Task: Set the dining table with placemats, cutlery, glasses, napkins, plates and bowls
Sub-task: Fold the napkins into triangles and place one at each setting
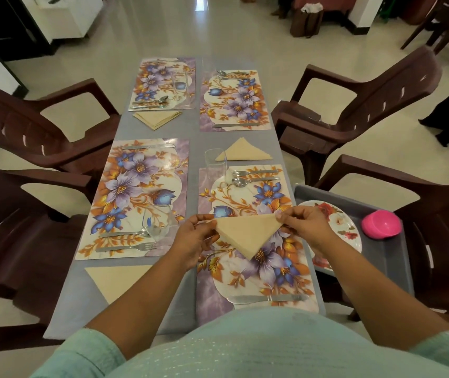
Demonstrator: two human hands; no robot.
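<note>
A beige napkin (248, 233) folded into a triangle hangs point-down above the near right floral placemat (280, 271). My left hand (196, 238) pinches its left corner and my right hand (308, 222) pinches its right corner. That placemat carries a fork and spoon (253, 177) at its far edge, a knife (267, 298) at its near edge and a clear glass (215, 163) at its far left corner. Three other folded napkins lie on the grey table (190, 148): near left (114, 282), middle right (244, 151), far left (156, 117).
Three more floral placemats with cutlery lie on the table; the near left one (136, 197) holds a glass (158, 222). On a grey side stand (387, 257) to the right sit floral plates (335, 222) and a pink bowl (380, 223). Brown plastic chairs flank both sides.
</note>
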